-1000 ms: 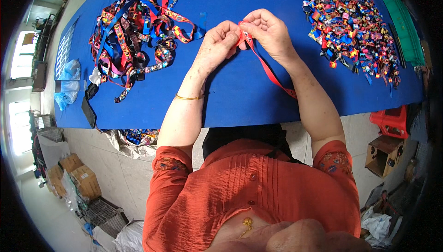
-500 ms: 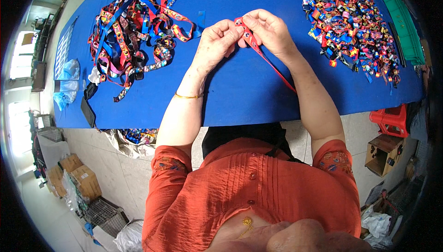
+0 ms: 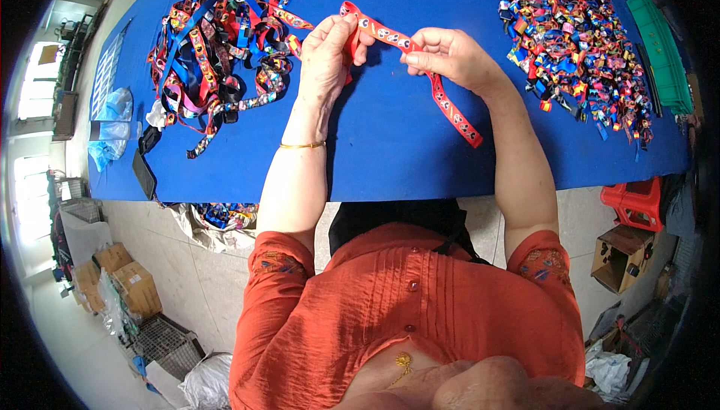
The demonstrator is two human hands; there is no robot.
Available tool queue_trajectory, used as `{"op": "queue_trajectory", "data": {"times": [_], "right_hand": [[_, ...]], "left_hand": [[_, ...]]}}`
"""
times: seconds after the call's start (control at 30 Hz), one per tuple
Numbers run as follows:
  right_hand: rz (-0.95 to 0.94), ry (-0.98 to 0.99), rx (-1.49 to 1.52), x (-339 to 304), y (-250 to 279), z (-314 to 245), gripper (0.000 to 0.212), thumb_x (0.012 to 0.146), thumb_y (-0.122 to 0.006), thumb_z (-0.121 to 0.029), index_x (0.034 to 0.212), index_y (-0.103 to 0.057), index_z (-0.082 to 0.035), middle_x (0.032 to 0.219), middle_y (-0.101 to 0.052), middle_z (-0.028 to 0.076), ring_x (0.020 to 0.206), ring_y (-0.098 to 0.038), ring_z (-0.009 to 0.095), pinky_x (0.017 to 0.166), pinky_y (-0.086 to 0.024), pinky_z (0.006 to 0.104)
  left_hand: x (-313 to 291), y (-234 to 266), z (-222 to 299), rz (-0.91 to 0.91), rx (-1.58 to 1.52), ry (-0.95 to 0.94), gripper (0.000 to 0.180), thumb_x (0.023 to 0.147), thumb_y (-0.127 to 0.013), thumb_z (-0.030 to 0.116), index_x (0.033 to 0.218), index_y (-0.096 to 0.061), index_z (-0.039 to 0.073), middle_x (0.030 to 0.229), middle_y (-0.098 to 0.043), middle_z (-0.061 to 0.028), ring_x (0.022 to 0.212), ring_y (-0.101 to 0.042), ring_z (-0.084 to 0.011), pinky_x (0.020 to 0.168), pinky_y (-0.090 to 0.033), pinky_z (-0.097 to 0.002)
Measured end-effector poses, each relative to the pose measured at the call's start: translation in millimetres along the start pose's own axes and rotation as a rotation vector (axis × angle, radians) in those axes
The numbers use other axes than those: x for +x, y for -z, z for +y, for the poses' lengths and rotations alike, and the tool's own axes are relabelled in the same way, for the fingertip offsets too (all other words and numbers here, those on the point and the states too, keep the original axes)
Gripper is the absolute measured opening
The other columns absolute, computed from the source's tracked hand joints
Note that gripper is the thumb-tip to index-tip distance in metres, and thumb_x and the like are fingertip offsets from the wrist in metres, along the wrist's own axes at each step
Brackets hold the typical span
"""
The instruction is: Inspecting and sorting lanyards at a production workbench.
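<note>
A red patterned ribbon strap [image 3: 386, 34] stretches between my two hands above the blue table. My left hand [image 3: 328, 50] is closed on the strap, which loops up over its fingertips; part of it hangs below them. With thumb and fingers my right hand [image 3: 454, 56] pinches the strap farther along, and its loose end dangles down to the table side. To the left of my left hand lies a tangled heap of colourful straps [image 3: 199, 57]. A broad pile of small folded multicoloured strap pieces [image 3: 574, 42] spreads out to the right of my right hand.
A green plastic crate [image 3: 660, 54] stands at the table's right edge. Blue-and-clear plastic bags [image 3: 112, 129] lie at the left edge. Below are a sack of straps [image 3: 217, 222], a red stool [image 3: 634, 201], a wooden box [image 3: 621, 256] and cardboard boxes [image 3: 135, 286].
My hands have moved apart, the left one leftward. The strap, bunched between my fingertips before, now spans the gap, and its free end shows flat side up.
</note>
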State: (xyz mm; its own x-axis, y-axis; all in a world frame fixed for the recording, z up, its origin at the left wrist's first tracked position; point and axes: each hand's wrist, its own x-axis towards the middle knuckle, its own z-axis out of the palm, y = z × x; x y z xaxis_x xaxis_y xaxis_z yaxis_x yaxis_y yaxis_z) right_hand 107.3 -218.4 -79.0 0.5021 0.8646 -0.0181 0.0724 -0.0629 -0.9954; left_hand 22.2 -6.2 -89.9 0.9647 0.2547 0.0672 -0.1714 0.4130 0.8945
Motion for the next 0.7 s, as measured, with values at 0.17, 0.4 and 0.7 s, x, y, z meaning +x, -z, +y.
{"op": "queue_trajectory", "data": {"times": [0.17, 0.4, 0.7], "right_hand": [[0.075, -0.048, 0.111, 2, 2, 2, 0.017, 0.092, -0.068, -0.017, 0.101, -0.063, -0.004, 0.088, -0.065, 0.001, 0.085, -0.061, 0.008, 0.078, -0.048, 0.0208], [0.196, 0.071, 0.009, 4, 0, 14, 0.022, 0.087, -0.072, -0.01, 0.103, -0.061, 0.0, 0.09, -0.066, 0.003, 0.084, -0.062, 0.009, 0.078, -0.051, 0.0236], [0.315, 0.24, -0.153, 7, -4, 17, 0.022, 0.095, -0.061, -0.012, 0.112, -0.068, 0.001, 0.096, -0.07, 0.009, 0.086, -0.065, 0.013, 0.076, -0.051, 0.027]], "left_hand": [[1, 2, 0, -0.038, -0.091, 0.058, 0.02, 0.099, -0.056, 0.02, 0.093, -0.063, 0.002, 0.084, -0.069, -0.0094, 0.059, -0.061, -0.0145, 0.053, -0.048, -0.0266], [3, 4, 1, -0.003, -0.136, 0.097, 0.02, 0.1, -0.053, 0.019, 0.097, -0.059, 0.0, 0.098, -0.07, -0.0188, 0.061, -0.066, -0.0183, 0.053, -0.052, -0.0275], [-5, -3, 8, -0.262, -0.239, 0.079, 0.024, 0.096, -0.051, 0.022, 0.095, -0.057, -0.001, 0.111, -0.065, -0.0298, 0.058, -0.064, -0.0217, 0.052, -0.052, -0.0273]]}}
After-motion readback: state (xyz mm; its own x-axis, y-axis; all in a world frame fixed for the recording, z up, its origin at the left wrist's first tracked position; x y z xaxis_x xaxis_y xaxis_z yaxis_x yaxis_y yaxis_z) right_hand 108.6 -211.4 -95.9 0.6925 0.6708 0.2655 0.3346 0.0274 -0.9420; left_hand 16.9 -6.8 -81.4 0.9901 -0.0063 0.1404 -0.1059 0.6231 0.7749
